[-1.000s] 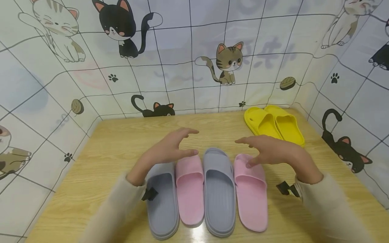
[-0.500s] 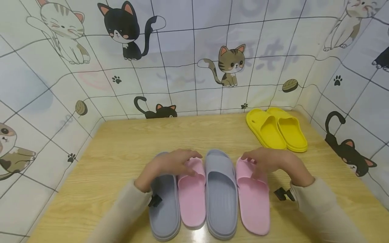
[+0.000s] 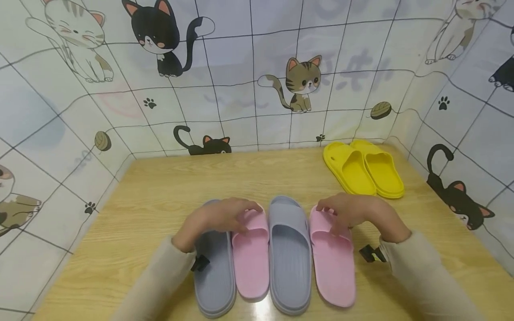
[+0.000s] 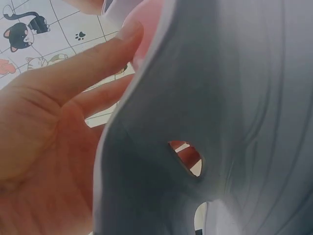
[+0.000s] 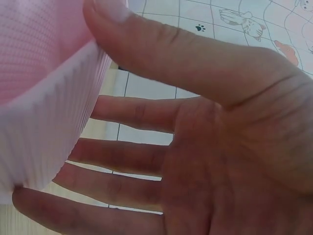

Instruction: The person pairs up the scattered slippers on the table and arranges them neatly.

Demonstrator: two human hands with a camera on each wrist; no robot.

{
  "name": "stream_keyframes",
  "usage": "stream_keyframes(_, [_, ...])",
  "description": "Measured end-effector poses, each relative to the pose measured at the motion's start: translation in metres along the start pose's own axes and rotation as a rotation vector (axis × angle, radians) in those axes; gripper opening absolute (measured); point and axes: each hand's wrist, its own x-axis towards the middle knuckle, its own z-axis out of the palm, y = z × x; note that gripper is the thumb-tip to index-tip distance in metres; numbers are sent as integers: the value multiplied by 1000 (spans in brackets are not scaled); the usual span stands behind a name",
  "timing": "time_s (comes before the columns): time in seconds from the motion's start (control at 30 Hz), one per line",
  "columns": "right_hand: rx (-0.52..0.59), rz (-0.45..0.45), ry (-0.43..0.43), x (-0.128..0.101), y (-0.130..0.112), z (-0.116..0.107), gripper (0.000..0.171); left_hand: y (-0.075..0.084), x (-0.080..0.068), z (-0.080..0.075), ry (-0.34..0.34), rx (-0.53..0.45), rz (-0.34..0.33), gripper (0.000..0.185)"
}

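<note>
In the head view, two grey slippers and two pink slippers lie alternately in a row. My left hand (image 3: 225,215) reaches over the left grey slipper (image 3: 217,276) and grips the left pink slipper (image 3: 251,267), fingers at its toe and thumb on its strap. The left wrist view has the grey strap (image 4: 142,161) in front, with the thumb touching pink material (image 4: 149,29) behind. My right hand (image 3: 351,209) holds the right pink slipper (image 3: 334,274) by the toe and strap. Between the pink pair lies the right grey slipper (image 3: 291,258).
A pair of yellow slippers (image 3: 361,171) stands at the far right corner of the wooden table (image 3: 160,187). A cat-patterned sheet (image 3: 233,98) covers the walls behind and at both sides. Bare wood shows behind and left of the row.
Both hands have come down from above the row onto the toes and straps of the two pink slippers, and their fingers have closed. The slippers stay in about the same places.
</note>
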Motion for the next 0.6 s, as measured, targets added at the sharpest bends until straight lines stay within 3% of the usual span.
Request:
stream_keyframes(0.23, [-49, -6, 33, 3, 2, -2, 60, -2, -1, 0, 1, 14, -4, 56])
stream_keyframes(0.6, [-110, -45, 168, 13, 12, -2, 62, -10, 2, 1, 83, 45, -24, 52])
